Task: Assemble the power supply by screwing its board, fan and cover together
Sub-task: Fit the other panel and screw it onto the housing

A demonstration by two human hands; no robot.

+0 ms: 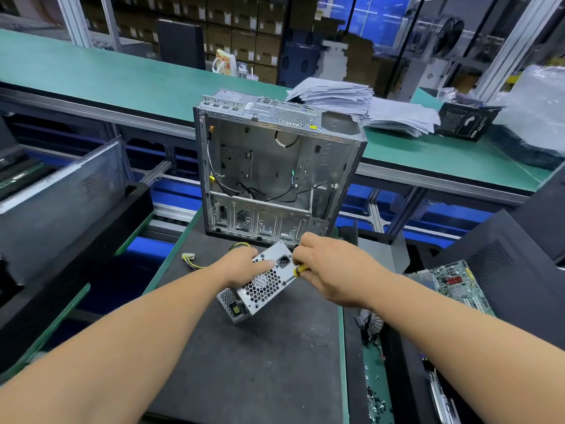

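Two hands share the job. My right hand [324, 267] has its grip curled round the yellow-and-black screwdriver [299, 270], tip laid against the near edge of the power supply [260, 281], likely driving a cover screw. My left hand [247, 264] lies spread over the unit's top, forefinger straight beside the socket, pressing so the box cannot turn. The unit sits tilted on the dark surface [244, 362], grille toward me, its cable bundle [191, 260] trailing left. Behind stands the open computer case [275, 166].

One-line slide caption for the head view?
Left hand steadies grey metal power supply while right hand drives yellow-handled screwdriver before open computer case.
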